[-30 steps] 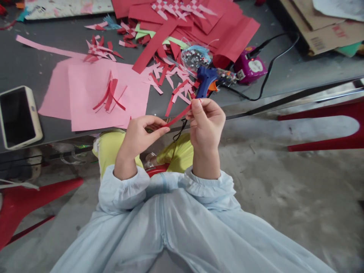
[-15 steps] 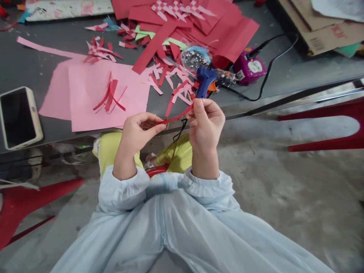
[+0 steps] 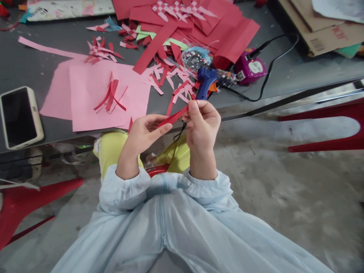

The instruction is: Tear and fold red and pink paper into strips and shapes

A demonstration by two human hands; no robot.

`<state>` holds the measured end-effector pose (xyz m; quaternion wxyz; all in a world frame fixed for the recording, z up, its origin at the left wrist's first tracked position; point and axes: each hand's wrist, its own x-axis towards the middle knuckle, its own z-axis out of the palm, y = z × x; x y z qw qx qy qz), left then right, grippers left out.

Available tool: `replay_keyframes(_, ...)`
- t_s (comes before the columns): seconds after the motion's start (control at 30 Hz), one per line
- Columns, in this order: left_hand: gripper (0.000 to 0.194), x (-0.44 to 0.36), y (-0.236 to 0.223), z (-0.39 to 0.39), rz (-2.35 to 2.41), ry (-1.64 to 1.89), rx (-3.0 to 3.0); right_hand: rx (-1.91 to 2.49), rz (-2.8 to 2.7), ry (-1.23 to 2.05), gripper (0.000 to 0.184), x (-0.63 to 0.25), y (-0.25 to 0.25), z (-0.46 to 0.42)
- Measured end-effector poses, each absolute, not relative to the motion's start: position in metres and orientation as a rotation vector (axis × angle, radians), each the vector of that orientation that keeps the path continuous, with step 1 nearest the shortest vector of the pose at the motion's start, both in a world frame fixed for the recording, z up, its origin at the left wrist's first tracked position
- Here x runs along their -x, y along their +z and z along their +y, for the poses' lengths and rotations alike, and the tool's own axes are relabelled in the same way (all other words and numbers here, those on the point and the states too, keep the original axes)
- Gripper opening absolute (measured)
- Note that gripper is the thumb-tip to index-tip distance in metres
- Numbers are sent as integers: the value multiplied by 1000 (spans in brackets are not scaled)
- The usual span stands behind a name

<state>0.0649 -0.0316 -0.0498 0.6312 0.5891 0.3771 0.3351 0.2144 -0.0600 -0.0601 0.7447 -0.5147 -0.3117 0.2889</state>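
A narrow red paper strip [image 3: 176, 115] stretches between my two hands, just off the table's front edge. My left hand [image 3: 142, 133] pinches it between thumb and fingers, and a pointed red end pokes out beyond the knuckles. At the other end, the thumb and curled fingers of my right hand [image 3: 203, 123] grip the strip. On the table, pink paper sheets [image 3: 85, 98] lie left of my hands with a few folded red strips [image 3: 110, 94] on top. Cut pink and red strips [image 3: 182, 87] are scattered beyond my fingers.
A blue glue gun [image 3: 206, 81] lies behind my right hand, near a purple plug box [image 3: 250, 68] with a black cable. Red paper sheets [image 3: 236, 36] and woven paper pieces [image 3: 178, 11] are at the back. A phone [image 3: 21, 117] rests at left; cardboard [image 3: 327, 36] sits far right.
My hands have drawn closer together, the left shifting right and the right shifting left. The strip has turned to show more of its flat face, and its pointed end now shows beyond my left hand.
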Motion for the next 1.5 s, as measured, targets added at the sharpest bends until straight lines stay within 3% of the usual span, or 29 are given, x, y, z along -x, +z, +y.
replay_keyframes(0.4,21,-65,-44,-33,939,815,-1287,1103,-679,645,38,-215,-60,-61)
replay_keyframes(1.2,40,-64,-49,-30,943,831,-1160,1093,-667,648,34,-216,-60,-64)
replay_keyframes(1.5,36,-63,-52,-28,940,834,-1138,1098,-688,624,31,-216,-62,-63)
